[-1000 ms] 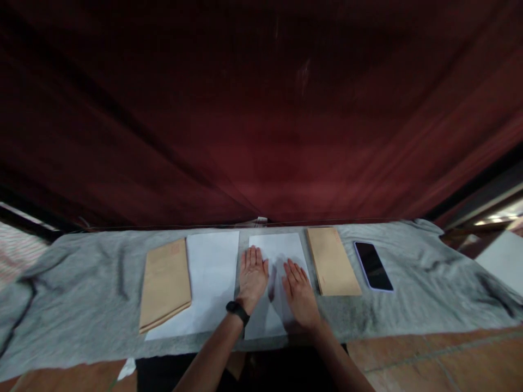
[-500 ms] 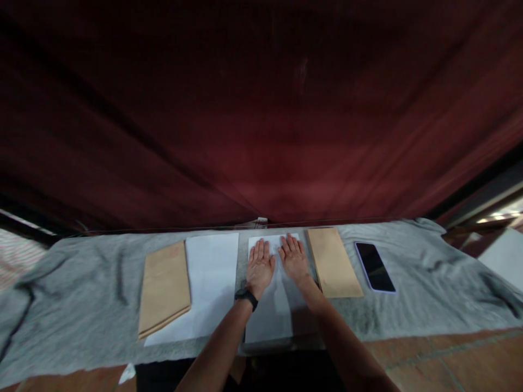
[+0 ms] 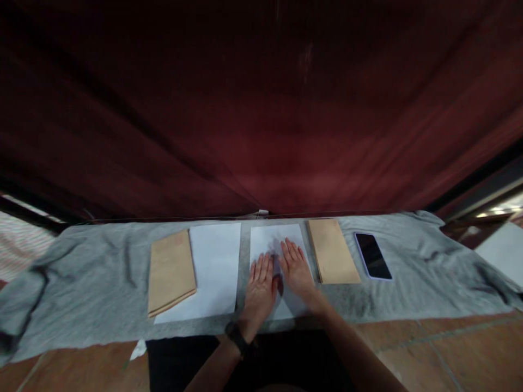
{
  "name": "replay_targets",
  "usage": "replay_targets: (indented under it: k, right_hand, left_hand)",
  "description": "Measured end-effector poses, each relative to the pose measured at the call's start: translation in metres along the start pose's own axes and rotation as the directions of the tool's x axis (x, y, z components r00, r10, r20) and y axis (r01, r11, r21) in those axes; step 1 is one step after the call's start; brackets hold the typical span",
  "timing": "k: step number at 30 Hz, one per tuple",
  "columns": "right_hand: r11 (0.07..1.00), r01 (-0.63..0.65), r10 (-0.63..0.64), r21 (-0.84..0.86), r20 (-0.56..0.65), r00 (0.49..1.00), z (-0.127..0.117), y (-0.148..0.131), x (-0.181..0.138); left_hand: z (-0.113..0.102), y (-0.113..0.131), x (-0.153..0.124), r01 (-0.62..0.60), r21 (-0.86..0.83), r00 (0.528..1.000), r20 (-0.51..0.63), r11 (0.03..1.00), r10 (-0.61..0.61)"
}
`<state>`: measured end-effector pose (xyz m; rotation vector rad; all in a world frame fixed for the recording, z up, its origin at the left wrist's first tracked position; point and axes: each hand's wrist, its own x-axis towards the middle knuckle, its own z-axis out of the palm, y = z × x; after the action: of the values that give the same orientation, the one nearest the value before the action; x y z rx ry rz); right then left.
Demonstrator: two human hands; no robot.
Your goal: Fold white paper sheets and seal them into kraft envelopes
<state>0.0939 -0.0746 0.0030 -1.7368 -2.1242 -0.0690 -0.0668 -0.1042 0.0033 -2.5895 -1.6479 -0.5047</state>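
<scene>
A white sheet of paper lies in front of me on a grey cloth. My left hand rests flat on its left half, fingers together and stretched out, a dark watch on the wrist. My right hand lies on the sheet's right half, fingers extended, slightly farther forward. Neither hand grips anything. To the left, a stack of brown envelopes overlaps a second white sheet. More brown envelopes lie just right of the sheet under my hands.
A phone with a pale purple edge lies on the grey cloth at the right. Behind the cloth hangs a dark red curtain-like surface. Brown floor tiles show in front, with a white scrap at the left.
Both hands have slid toward me along the sheet, the left one farther. The sheet's far part is now uncovered. The view has shifted a little.
</scene>
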Motion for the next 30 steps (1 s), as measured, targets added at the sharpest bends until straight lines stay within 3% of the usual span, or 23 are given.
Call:
replay_targets:
  k: [3, 6, 11, 15, 24, 30]
  right_hand:
    - [0.995, 0.097, -0.099, 0.032, 0.036, 0.994, -0.008, -0.016, -0.048]
    - [0.996, 0.088, -0.088, 0.019, 0.01, 0.996, -0.015, -0.019, -0.081]
    - [0.999, 0.036, -0.036, -0.01, 0.002, 0.999, -0.03, -0.009, -0.105]
    - [0.997, 0.068, -0.069, 0.031, 0.029, 0.997, -0.04, -0.003, -0.12]
    - [0.969, 0.226, -0.238, 0.101, 0.132, 0.962, -0.054, 0.013, -0.131]
    - [0.946, 0.219, -0.26, 0.239, 0.153, 0.954, -0.065, 0.025, -0.127]
  left_hand:
    - [-0.006, 0.012, -0.035, -0.071, 0.034, 0.997, 0.043, 0.997, 0.069]
    - [-0.013, 0.014, -0.055, -0.063, 0.067, 0.997, 0.051, 0.996, 0.059]
    - [-0.023, 0.003, -0.074, -0.104, 0.039, 0.994, 0.037, 0.994, 0.102]
    - [-0.031, -0.007, -0.088, -0.169, 0.013, 0.984, 0.062, 0.986, 0.168]
    - [-0.046, -0.017, -0.081, -0.18, -0.034, 0.957, 0.223, 0.983, 0.183]
    - [-0.058, -0.023, -0.069, -0.199, -0.112, 0.936, 0.271, 0.974, 0.223]
